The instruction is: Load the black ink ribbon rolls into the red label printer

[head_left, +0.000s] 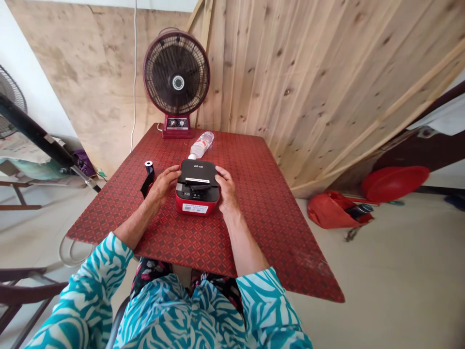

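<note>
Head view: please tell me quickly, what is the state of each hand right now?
Left hand: open, resting on the left side of the red label printer.
Right hand: open, resting on its right side.

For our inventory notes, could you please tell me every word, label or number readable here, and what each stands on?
Nothing is legible.
Logo on the label printer's black lid: too small.
White sticker on its front: too blurred.
Water bottle label: too blurred.
Desk fan base markings: too small.

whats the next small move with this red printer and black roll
Probably open the black lid of the red printer, since the left hand and right hand flank it, the lid looks shut, and the black roll lies beside it.
</note>
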Demonstrator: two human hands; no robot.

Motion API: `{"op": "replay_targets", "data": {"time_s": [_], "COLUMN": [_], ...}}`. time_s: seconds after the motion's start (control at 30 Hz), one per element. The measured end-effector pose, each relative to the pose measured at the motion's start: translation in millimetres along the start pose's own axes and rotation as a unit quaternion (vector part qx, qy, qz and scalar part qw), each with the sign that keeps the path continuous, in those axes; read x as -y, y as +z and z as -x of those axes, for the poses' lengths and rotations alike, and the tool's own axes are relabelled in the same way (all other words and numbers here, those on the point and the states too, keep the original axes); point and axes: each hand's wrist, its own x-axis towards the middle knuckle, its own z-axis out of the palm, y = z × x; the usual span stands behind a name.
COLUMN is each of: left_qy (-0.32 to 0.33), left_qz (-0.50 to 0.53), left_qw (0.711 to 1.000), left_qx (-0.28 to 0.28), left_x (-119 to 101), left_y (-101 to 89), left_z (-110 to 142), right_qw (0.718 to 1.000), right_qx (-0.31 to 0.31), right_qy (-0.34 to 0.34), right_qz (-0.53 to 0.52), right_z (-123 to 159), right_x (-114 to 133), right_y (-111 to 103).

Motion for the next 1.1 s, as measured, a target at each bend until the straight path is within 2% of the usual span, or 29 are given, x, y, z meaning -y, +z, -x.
{"op": "replay_targets", "data": {"time_s": [0.3, 0.37, 0.4, 0.47, 0.53, 0.6, 0.67, 0.7, 0.77, 0.93, 1.0, 1.1], "left_qy": [0.022, 0.077, 0.131, 0.265, 0.367, 0.411, 0.419, 0.416, 0.400, 0.336, 0.328, 0.348], "left_qz": [-0.044, -0.097, -0.140, -0.252, -0.364, -0.435, -0.467, -0.473, -0.466, -0.393, -0.363, -0.358], "left_qw": [0.999, 0.992, 0.981, 0.929, 0.848, 0.783, 0.756, 0.754, 0.768, 0.839, 0.857, 0.852], "left_qx": [0.023, 0.023, 0.028, 0.059, 0.118, 0.169, 0.187, 0.186, 0.180, 0.171, 0.160, 0.161], "left_x": [9.0, 8.3, 6.7, 1.6, -3.7, -6.4, -5.9, -4.8, -2.4, -3.6, -6.5, -9.3], "left_y": [-5.6, -5.6, -5.4, -5.1, -5.1, -5.3, -5.3, -4.9, -3.1, 4.8, 6.3, 4.8], "left_z": [-4.0, 1.4, 6.0, 17.5, 28.4, 35.1, 36.9, 36.8, 36.1, 39.7, 41.7, 43.3], "right_qw": [1.000, 1.000, 1.000, 1.000, 1.000, 1.000, 1.000, 1.000, 1.000, 1.000, 1.000, 1.000], "right_qx": [0.007, -0.002, -0.005, -0.004, -0.004, -0.011, -0.017, -0.018, -0.016, -0.021, -0.022, -0.016], "right_qy": [0.002, 0.008, 0.010, 0.011, 0.007, 0.004, 0.005, 0.003, 0.000, -0.003, -0.003, -0.001], "right_qz": [-0.008, -0.013, -0.015, -0.015, -0.014, -0.016, -0.019, -0.018, -0.015, -0.002, 0.001, 0.002], "right_z": [2.3, 3.5, 4.0, 5.1, 5.7, 5.6, 4.8, 4.2, 3.1, 2.1, 1.9, 1.0], "right_x": [2.6, 3.4, 3.7, 4.0, 4.3, 4.9, 6.1, 6.9, 8.6, 11.6, 11.9, 11.9], "right_y": [-1.2, -0.5, 0.1, 1.7, 3.6, 5.7, 7.6, 8.4, 9.5, 10.3, 10.3, 9.8]}}
